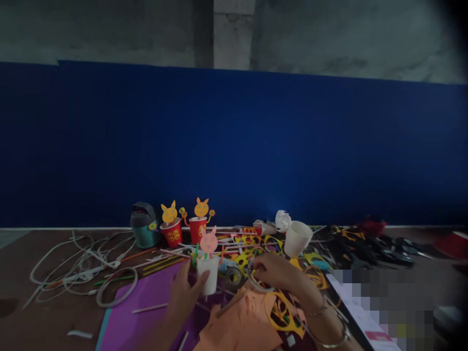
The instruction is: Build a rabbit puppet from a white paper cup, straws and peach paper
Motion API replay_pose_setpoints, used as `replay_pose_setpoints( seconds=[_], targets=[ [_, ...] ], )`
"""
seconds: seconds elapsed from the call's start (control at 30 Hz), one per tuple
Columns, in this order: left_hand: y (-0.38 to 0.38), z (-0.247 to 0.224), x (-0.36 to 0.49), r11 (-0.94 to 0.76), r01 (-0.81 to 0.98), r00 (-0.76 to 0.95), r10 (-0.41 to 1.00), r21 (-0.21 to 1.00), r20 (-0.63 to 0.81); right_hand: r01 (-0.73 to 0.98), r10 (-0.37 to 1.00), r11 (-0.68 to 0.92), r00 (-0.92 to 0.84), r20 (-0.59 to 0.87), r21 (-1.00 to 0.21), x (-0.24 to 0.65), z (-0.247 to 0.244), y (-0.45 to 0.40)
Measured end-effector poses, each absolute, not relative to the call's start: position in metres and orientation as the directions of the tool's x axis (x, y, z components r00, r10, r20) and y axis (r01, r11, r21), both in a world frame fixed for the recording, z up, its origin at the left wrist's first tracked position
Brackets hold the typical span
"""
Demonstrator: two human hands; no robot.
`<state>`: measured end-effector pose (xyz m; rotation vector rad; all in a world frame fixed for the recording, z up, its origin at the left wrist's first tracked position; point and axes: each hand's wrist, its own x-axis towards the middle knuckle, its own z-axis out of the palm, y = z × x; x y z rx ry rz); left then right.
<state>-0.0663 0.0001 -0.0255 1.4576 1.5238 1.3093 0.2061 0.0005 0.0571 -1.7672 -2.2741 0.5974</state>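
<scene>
My left hand (185, 287) is closed around a small white paper cup (207, 278), thumb at its front. Out of the cup's top rises a pink paper rabbit face (208, 242), with a green strip and an orange strip at its sides. My right hand (272, 270) has its fingers curled at a pale roll of tape (252, 279), just right of the cup. Below both hands lie cut orange paper (237, 321) and a yellow paper scrap with round holes (283, 312). A smaller tape roll (234, 276) sits between the hands.
Two red cups (171, 234) with yellow paper animal faces stand behind, beside a teal-and-black container (144, 226). White cable (80, 261) and a large ring (117, 287) lie left, near purple paper (146, 292). A larger white cup (298, 239) stands back right.
</scene>
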Motion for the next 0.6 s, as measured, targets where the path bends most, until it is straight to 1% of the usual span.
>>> replay_pose_setpoints(
  seconds=[0.07, 0.2, 0.37, 0.43, 0.6],
  targets=[
    [0.003, -0.032, -0.069, -0.137, 0.397, -0.153, 0.965, 0.908, 0.213, 0.895, 0.956, 0.222, -0.277, -0.092, -0.388, 0.198, 0.055, 0.000],
    [0.006, -0.041, -0.071, -0.187, 0.371, -0.135, 0.958, 0.910, 0.252, 0.928, 0.969, 0.222, -0.244, -0.039, -0.300, 0.185, 0.040, 0.002],
    [0.008, -0.049, -0.072, -0.220, 0.409, -0.136, 0.945, 0.886, 0.297, 0.902, 0.957, 0.291, -0.280, 0.081, -0.318, 0.168, 0.022, 0.002],
    [0.007, -0.052, -0.072, -0.242, 0.423, -0.128, 0.938, 0.873, 0.321, 0.902, 0.953, 0.304, -0.292, 0.086, -0.308, 0.162, 0.019, 0.000],
    [0.005, -0.055, -0.072, -0.313, 0.490, -0.094, 0.909, 0.814, 0.407, 0.860, 0.917, 0.396, -0.391, 0.082, -0.321, 0.152, 0.008, -0.004]
  ],
)
